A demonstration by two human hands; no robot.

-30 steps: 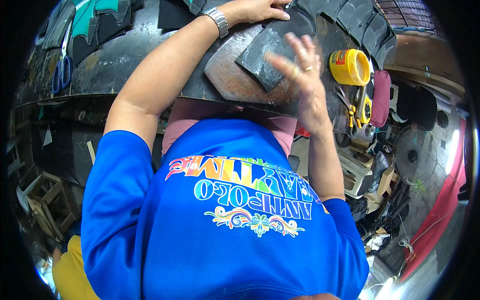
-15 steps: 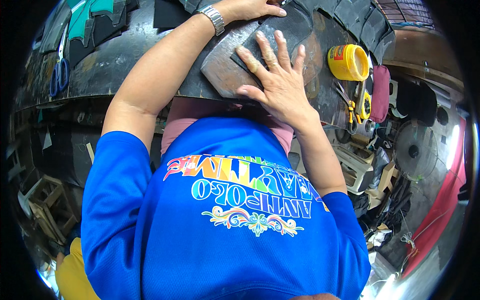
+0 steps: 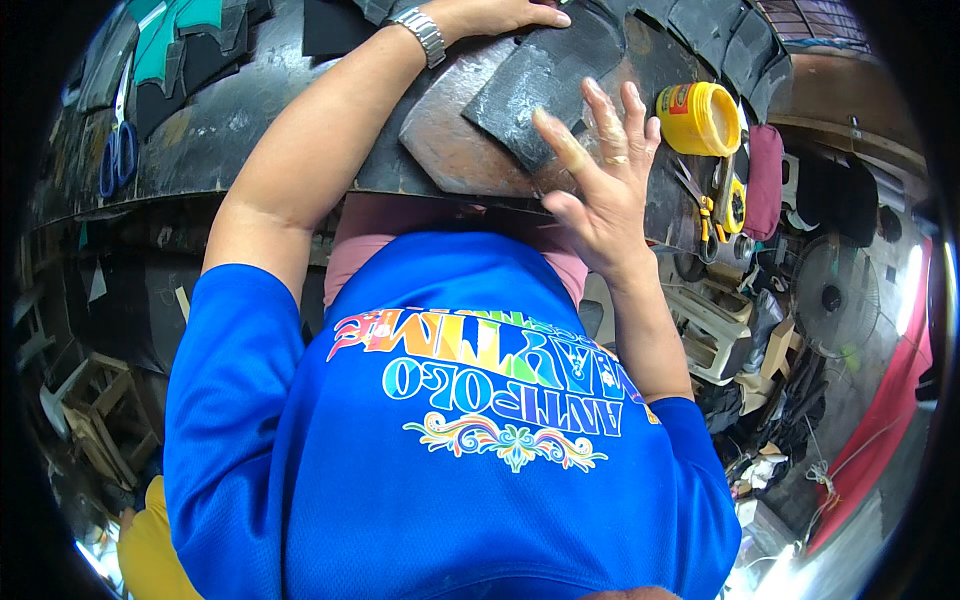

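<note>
In the head view, the right hand point(image 3: 612, 190), laid over the black piece point(image 3: 520, 90) half a second ago, now stands off to its right, fingers spread, holding nothing. The piece lies on a brown slab point(image 3: 440, 140) on the table point(image 3: 300, 120), its face streaked whitish. The step in hand seems to be rubbing or smearing that face; another stroke would call for flat fingers there and the far end steadied. The left hand point(image 3: 497, 14) is cut off above, so I cannot tell its grip; whether the right index fingertip touches the piece is unclear.
</note>
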